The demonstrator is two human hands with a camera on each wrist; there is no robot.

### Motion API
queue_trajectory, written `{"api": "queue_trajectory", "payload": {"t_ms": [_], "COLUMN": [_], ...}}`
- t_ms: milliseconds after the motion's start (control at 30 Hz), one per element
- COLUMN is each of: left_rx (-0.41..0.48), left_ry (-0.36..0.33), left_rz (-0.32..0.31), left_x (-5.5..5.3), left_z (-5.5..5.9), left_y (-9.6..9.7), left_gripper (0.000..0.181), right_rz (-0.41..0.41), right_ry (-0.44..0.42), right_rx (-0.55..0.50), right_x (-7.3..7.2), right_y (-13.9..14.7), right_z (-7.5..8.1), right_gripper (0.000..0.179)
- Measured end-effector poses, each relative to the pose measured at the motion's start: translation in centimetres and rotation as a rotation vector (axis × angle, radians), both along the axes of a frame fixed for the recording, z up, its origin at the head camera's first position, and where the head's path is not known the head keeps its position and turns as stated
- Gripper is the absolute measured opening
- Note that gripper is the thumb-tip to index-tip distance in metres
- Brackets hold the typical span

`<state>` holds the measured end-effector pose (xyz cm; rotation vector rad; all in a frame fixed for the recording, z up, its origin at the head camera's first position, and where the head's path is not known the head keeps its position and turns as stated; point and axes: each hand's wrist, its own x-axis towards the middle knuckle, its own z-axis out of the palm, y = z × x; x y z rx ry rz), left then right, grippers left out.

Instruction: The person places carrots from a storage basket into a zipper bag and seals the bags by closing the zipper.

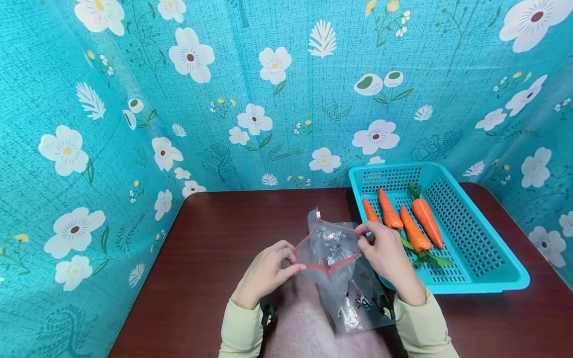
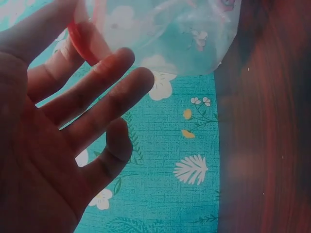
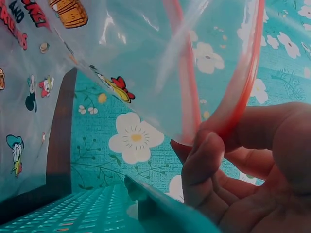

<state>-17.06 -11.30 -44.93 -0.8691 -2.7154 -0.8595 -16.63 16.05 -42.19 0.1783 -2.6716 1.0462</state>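
Observation:
A clear zip bag (image 1: 333, 251) with a red-edged mouth and printed cartoon figures hangs between my two hands, its mouth spread wide. My left hand (image 1: 267, 271) pinches the red rim on the left side between thumb and fingers; the left wrist view shows its other fingers loosely extended. On the opposite side, my right hand (image 1: 386, 251) pinches the rim, with thumb and forefinger meeting on the red strip (image 3: 240, 92). A white slider sits at the rim's far corner. Printed clear plastic (image 1: 358, 298) lies below; whether it is a second bag, I cannot tell.
A turquoise basket (image 1: 488, 238) stands at the right of the dark wooden table (image 1: 201, 248), close by my right hand. Several carrots (image 1: 414, 228) with green tops lie in it. Flowered turquoise cloth (image 1: 268, 99) hangs behind and on both sides.

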Motion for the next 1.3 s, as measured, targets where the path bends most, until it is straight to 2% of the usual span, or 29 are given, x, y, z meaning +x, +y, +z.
{"api": "queue_trajectory", "payload": {"t_ms": [267, 433, 567, 733, 800, 900, 1000, 1067, 1167, 1300], "left_rx": [0.025, 0.068, 0.093, 0.126, 0.156, 0.194, 0.211, 0.215, 0.223, 0.221], "left_ry": [0.018, 0.062, 0.126, 0.250, 0.278, 0.251, 0.178, 0.153, 0.150, 0.172], "left_rz": [-0.018, -0.010, -0.019, -0.037, -0.050, -0.045, -0.030, -0.020, -0.003, 0.021], "left_x": [0.03, 0.02, -0.05, -0.22, -0.31, -0.29, -0.22, -0.17, -0.15, -0.16], "left_z": [0.11, 0.14, 0.15, -0.02, -0.18, -0.37, -0.49, -0.49, -0.45, -0.40], "left_y": [0.09, 0.13, 0.13, 0.19, 0.26, 0.42, 0.60, 0.70, 0.78, 0.86], "left_gripper": [0.005, 0.011, 0.016, 0.013, 0.012, 0.015, 0.023, 0.029, 0.035, 0.034], "right_rz": [-0.009, -0.001, 0.016, 0.034, 0.036, 0.039, 0.035, 0.031, 0.034, 0.047], "right_ry": [-0.029, -0.054, -0.059, -0.055, -0.056, -0.068, -0.081, -0.082, -0.073, -0.071], "right_rx": [0.004, 0.011, 0.016, 0.012, 0.014, 0.015, 0.019, 0.026, 0.027, 0.019], "right_x": [-0.05, -0.12, -0.20, -0.07, -0.01, -0.03, -0.03, -0.06, -0.06, -0.10], "right_y": [0.27, 0.39, 0.39, 0.46, 0.51, 0.57, 0.60, 0.61, 0.67, 0.73], "right_z": [0.03, 0.05, 0.13, 0.28, 0.30, 0.26, 0.27, 0.26, 0.30, 0.19], "right_gripper": [0.014, 0.014, 0.013, 0.012, 0.011, 0.010, 0.010, 0.011, 0.010, 0.009]}}
